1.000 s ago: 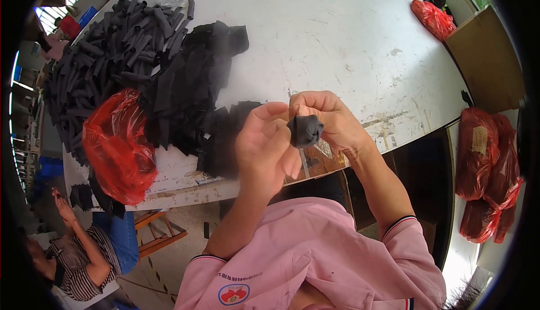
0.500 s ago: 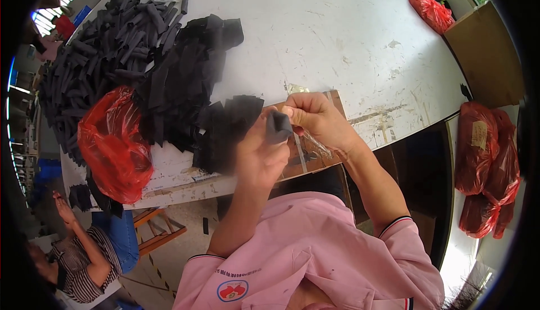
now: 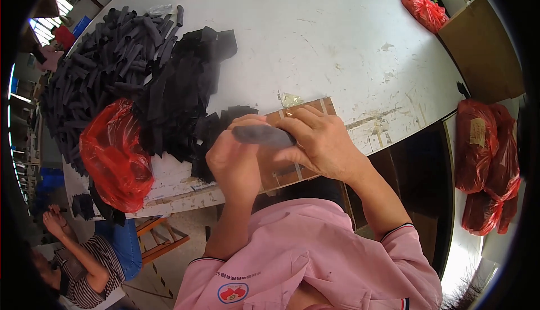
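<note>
Between my hands is a dark grey fabric tube [image 3: 261,136], somewhat blurred, lying sideways over a brown board [image 3: 327,106] at the table's near edge. My left hand [image 3: 235,161] is closed around its left part, smeared a little by motion. On the right end, my right hand [image 3: 320,141] grips the tube between thumb and fingers. Flat black fabric pieces [image 3: 183,82] lie in a loose stack left of my hands. Beyond them is a large heap of similar dark grey fabric tubes [image 3: 112,57].
A red plastic bag [image 3: 115,158] sits by the heap on the white table [image 3: 292,34]. A scrap of clear plastic [image 3: 291,100] lies behind the board. Cardboard [image 3: 484,51] and red bags [image 3: 478,147] stand at right. Another person [image 3: 93,265] sits at lower left.
The tube has turned from end-on toward me to lying sideways. My left hand has shifted left, and my right hand has moved from its rim to gripping its right end.
</note>
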### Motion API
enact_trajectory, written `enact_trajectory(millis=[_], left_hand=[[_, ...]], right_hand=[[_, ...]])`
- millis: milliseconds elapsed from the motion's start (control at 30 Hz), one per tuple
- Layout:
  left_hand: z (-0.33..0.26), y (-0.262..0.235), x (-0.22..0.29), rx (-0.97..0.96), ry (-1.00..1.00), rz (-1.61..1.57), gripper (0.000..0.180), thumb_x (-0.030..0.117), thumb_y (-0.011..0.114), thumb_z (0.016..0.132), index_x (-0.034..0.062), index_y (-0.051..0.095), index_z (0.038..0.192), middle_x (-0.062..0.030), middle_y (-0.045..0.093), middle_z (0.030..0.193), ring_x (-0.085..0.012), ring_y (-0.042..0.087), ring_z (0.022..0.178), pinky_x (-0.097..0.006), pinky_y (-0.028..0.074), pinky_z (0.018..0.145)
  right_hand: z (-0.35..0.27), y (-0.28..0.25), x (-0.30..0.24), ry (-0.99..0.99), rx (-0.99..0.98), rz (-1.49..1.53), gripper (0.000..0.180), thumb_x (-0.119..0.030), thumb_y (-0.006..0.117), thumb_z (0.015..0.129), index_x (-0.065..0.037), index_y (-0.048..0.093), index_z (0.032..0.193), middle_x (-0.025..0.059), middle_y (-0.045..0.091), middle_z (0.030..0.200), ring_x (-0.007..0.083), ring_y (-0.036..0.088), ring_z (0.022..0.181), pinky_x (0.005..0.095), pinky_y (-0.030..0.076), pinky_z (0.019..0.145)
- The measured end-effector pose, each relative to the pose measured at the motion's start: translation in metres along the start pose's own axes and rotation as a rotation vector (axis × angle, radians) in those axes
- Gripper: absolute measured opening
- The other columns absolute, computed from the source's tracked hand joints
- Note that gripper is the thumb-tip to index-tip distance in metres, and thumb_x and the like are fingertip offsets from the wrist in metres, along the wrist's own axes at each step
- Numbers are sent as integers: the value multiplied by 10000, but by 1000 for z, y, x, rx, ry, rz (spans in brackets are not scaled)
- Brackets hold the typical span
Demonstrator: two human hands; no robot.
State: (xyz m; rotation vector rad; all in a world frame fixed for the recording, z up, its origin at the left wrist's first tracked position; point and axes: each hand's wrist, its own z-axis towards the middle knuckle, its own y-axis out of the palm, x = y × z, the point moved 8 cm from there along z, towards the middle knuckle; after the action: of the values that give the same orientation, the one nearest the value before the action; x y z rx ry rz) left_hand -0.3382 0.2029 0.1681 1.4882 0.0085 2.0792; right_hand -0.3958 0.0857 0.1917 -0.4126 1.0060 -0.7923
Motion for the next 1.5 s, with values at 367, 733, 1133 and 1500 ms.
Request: enact_trajectory(millis=[367,733,1133,1500], left_hand=[[18,39,-24,-413,-196,-117,135,132,625,765,8,581,794,-89,584,916,-166,533,832,-267,421,719],[-6,25,-18,-228,-148,147,210,115,579,807,-15,532,966,-101,572,858,-132,532,769,-278,444,728],[14,-39,-50,77,-229,169,112,52,523,801,-29,588,843,-94,616,793,-133,560,761,-255,433,713],[21,-45,-135,-317,-217,1748,267,228,638,698,-4,548,795,-181,573,801,-340,529,823,-406,444,673]], right_hand=[[-20,31,28,3,-41,116,260,-303,517,810,-64,530,708,79,550,666,279,548,612,353,442,511],[-28,41,39,96,-159,69,277,-286,525,805,-55,495,654,87,515,596,281,533,584,372,419,497],[-10,35,31,158,-370,-23,319,-351,527,799,-61,554,670,105,538,541,300,517,512,377,404,476],[-263,-36,140,1204,670,641,441,-358,453,873,-58,444,549,8,367,444,97,382,388,210,301,370]])
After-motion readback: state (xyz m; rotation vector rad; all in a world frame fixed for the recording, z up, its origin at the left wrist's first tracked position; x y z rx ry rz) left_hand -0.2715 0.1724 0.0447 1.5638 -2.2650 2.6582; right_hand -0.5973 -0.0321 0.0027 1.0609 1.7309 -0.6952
